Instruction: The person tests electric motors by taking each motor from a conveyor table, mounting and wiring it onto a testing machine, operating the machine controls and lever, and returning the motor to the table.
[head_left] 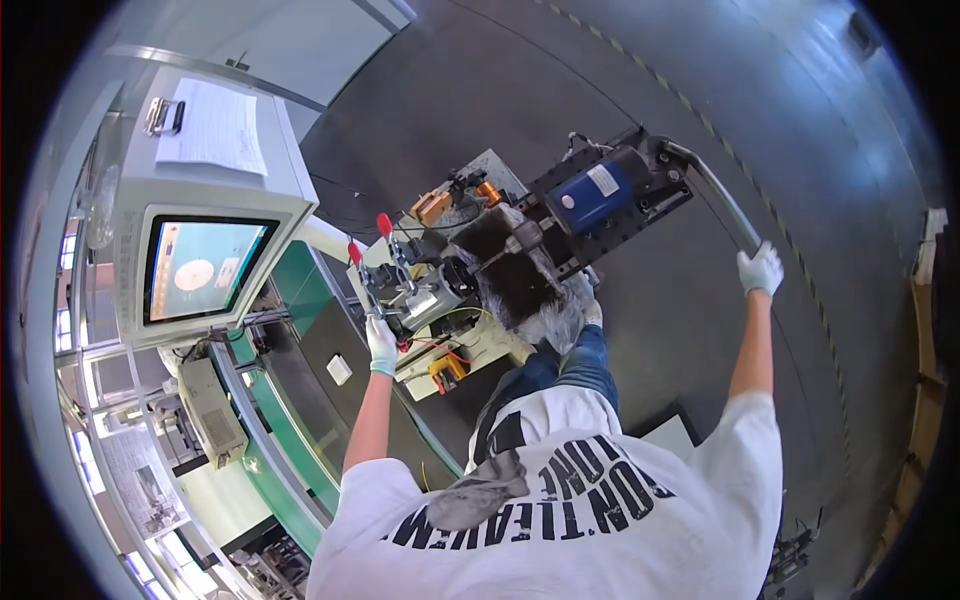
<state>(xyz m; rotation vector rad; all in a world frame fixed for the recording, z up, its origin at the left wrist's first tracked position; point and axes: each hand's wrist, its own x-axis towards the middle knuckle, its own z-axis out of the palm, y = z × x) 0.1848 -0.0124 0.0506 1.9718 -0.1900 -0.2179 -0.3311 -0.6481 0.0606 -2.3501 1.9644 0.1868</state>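
Observation:
My right hand, in a white glove, is closed round the lower end of a long curved metal lever. The lever runs up to a blue motor on a black slotted plate. My left hand, also gloved, has its fingers drawn together at the near side of the metal fixture; what they hold is hidden. Just above it are two toggle clamps with red handles. A silver cylindrical part lies beside the clamps. Between it and the motor is a dark tray edged with crumpled clear plastic.
A lit monitor in a grey housing stands at the left, with papers on top. An orange-yellow block and thin wires sit near my legs. A green-edged bench runs along the left. Striped tape crosses the floor.

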